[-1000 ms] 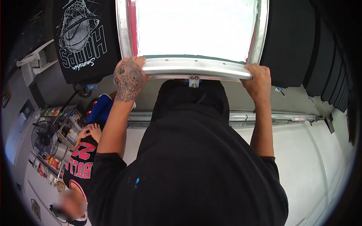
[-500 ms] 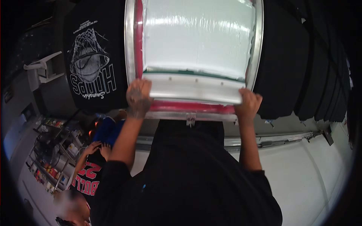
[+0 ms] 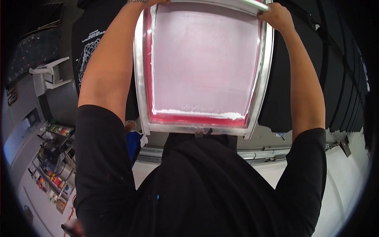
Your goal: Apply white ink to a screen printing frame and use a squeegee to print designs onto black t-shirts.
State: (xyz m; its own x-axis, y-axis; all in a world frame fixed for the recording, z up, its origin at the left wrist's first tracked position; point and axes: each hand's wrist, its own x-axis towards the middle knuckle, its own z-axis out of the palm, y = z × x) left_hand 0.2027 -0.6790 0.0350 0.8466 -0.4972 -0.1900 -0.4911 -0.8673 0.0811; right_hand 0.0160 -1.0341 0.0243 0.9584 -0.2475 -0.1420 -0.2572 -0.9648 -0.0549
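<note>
A long metal squeegee [image 3: 241, 5] spans the far end of a screen-printing screen, partly cut off by the top edge of the picture. My left hand [image 3: 154, 2], only partly in view, grips its left end. Around its right end the fingers of my right hand [image 3: 277, 16] are closed. Between my outstretched arms lies the screen's mesh [image 3: 205, 63], pinkish with a thin white film. White ink [image 3: 197, 113] forms a ridge along the near and side edges. A silver metal frame [image 3: 142, 91] with a red inner border surrounds the mesh.
Left of the screen is a black shirt with a white print [image 3: 87, 51], partly behind my arm. Several black shirts [image 3: 304, 91] fan out at the right. A white plastic chair [image 3: 48, 77], a fan [image 3: 52, 158] and shelves stand left. Another person is partly visible at lower left.
Both hands have pushed the squeegee from the screen's near end to its far end. The thick white layer is gone from the mesh, leaving a thin film. The other person is now mostly hidden.
</note>
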